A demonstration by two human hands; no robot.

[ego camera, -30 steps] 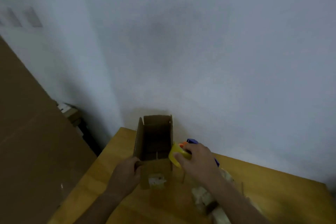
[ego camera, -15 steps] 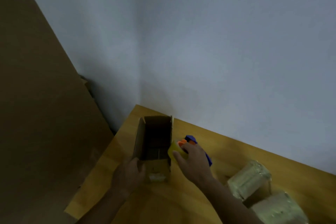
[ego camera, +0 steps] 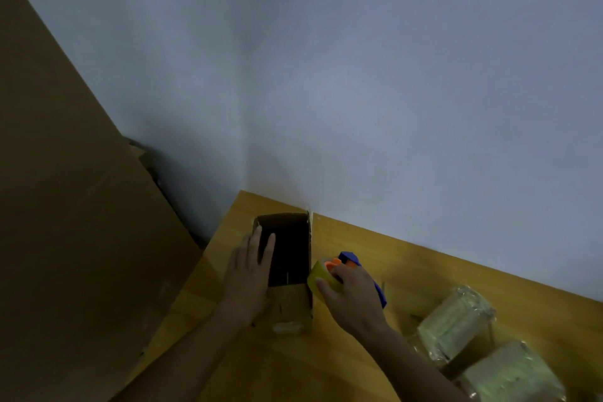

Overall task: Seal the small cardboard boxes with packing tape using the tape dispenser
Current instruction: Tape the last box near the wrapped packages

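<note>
Dim blue walls meet behind your wooden bench (ego camera: 408, 258), where the cardboard box (ego camera: 287, 258) lies open-ended in the corner. Your left hand (ego camera: 249, 274) lies flat with straight fingers (ego camera: 269, 246) over its near left edge, likely to steady it. Your right hand (ego camera: 354, 294) curls round the tape dispenser (ego camera: 339, 271), just beside the box's right wall, probably lining up a strip. Two wrapped bundles (ego camera: 456, 333) wait to your right.

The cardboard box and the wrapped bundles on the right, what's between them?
In the head view, the right hand gripping the tape dispenser, then bare table.
</note>
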